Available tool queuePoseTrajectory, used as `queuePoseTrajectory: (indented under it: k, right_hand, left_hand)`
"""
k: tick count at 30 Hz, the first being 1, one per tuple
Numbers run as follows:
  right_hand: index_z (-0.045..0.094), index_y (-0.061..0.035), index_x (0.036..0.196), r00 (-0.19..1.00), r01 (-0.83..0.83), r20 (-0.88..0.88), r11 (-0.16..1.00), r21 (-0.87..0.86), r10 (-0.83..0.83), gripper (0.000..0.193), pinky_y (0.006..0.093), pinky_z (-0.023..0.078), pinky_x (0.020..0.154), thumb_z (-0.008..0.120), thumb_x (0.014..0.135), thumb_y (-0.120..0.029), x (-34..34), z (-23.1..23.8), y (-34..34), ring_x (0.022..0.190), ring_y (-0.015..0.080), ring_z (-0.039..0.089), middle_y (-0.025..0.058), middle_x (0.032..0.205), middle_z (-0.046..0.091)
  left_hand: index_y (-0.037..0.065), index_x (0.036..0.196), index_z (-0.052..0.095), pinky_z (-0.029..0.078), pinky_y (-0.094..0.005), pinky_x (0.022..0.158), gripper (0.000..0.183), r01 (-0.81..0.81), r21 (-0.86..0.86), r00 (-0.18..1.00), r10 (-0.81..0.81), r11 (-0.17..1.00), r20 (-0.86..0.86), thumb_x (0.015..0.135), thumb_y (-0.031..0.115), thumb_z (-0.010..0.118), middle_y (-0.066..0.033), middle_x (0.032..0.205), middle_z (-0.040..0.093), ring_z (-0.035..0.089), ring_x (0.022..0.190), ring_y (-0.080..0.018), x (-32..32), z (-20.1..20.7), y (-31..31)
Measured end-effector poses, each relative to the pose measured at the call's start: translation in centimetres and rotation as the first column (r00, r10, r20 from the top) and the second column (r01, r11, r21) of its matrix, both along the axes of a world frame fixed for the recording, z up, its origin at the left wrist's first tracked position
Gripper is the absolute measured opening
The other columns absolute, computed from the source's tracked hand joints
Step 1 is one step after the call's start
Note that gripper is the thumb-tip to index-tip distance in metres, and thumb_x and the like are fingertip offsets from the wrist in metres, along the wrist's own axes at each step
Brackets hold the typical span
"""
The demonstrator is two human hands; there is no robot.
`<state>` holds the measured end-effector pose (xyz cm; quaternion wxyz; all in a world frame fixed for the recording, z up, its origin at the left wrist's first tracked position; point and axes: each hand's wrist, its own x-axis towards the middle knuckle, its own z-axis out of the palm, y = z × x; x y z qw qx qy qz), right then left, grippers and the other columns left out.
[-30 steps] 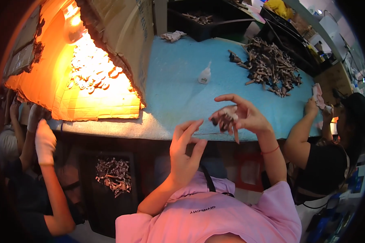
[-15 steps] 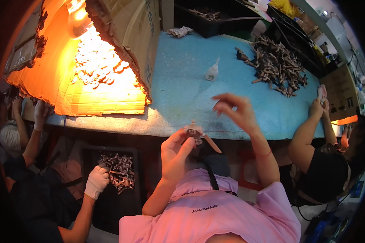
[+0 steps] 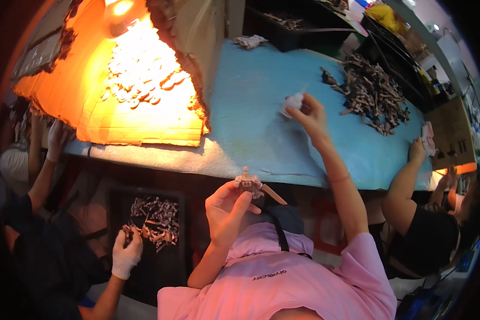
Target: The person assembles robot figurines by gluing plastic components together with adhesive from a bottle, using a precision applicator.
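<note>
Between the thumb and fingers of my left hand (image 3: 225, 209) is a small figure part (image 3: 249, 184), grey-brown, with a narrow knob on top and a long pinkish blade-like piece sticking out to the right. It is held just in front of the table's near edge. My right hand (image 3: 311, 118) is closed around a small white squeeze bottle (image 3: 293, 103) with a thin pointed nozzle, tipped up and to the right over the blue tabletop (image 3: 250, 117). The fingers cover part of the bottle.
A cardboard box (image 3: 160, 137) under a glowing lamp (image 3: 120, 18) holds many small parts. Dark and pinkish pieces form a pile (image 3: 376, 93) at the right. A co-worker's gloved hand (image 3: 127, 256) works over a black tray (image 3: 144, 280); another person sits at the right.
My right hand has moved up and taken hold of the white bottle, which stood on the table before. My left hand still holds the figure part, slightly shifted left and tilted.
</note>
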<state>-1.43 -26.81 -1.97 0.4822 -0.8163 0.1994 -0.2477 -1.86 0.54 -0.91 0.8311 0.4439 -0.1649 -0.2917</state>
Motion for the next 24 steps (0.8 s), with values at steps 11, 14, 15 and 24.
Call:
queuePoseTrajectory:
  k: [11,14,15,24]
  right_hand:
    - [0.054,0.0021,0.086,0.976,-0.116,0.213,0.937,0.329,0.046,0.027,0.0219,0.042,0.055,0.067,0.075,-0.019,-11.7,6.8,10.7,0.062,0.0128,0.057,0.0114,0.073,0.062]
    - [0.056,0.0021,0.079,0.949,-0.085,0.315,0.983,0.164,0.029,0.031,0.0234,0.038,0.049,0.07,0.072,-0.024,-12.9,7.1,12.3,0.054,0.0124,0.052,0.0104,0.068,0.06]
    - [0.056,0.0026,0.077,0.936,-0.061,0.352,0.991,0.121,0.015,0.032,0.0242,0.036,0.047,0.071,0.069,-0.025,-13.2,7.0,12.7,0.053,0.013,0.051,0.0104,0.067,0.06]
    - [0.049,-0.0014,0.076,0.922,-0.018,0.374,0.977,-0.215,0.099,0.047,0.0291,0.03,0.047,0.072,0.067,-0.041,-13.5,7.5,14.1,0.05,0.0158,0.04,0.0056,0.061,0.049]
  left_hand:
    - [-0.005,0.095,0.056,0.049,-0.0254,0.067,0.023,-0.433,0.13,0.742,0.27,0.892,0.614,0.073,-0.009,0.06,-0.0143,0.091,0.059,0.058,0.083,-0.0164,0.4,0.9,0.2]
    - [-0.005,0.093,0.057,0.047,-0.027,0.069,0.026,-0.527,0.071,0.606,0.316,0.847,0.73,0.068,-0.01,0.062,-0.0154,0.09,0.059,0.057,0.081,-0.0194,0.7,1.2,0.1]
    - [-0.004,0.092,0.058,0.048,-0.0277,0.066,0.026,-0.595,0.03,0.491,0.333,0.803,0.805,0.067,-0.007,0.065,-0.0136,0.089,0.06,0.058,0.079,-0.0207,0.9,1.2,0.0]
    - [0.003,0.09,0.061,0.05,-0.03,0.064,0.029,-0.747,-0.051,0.182,0.277,0.662,0.943,0.063,0.0,0.07,-0.0061,0.087,0.062,0.059,0.078,-0.0239,1.1,2.0,0.5]
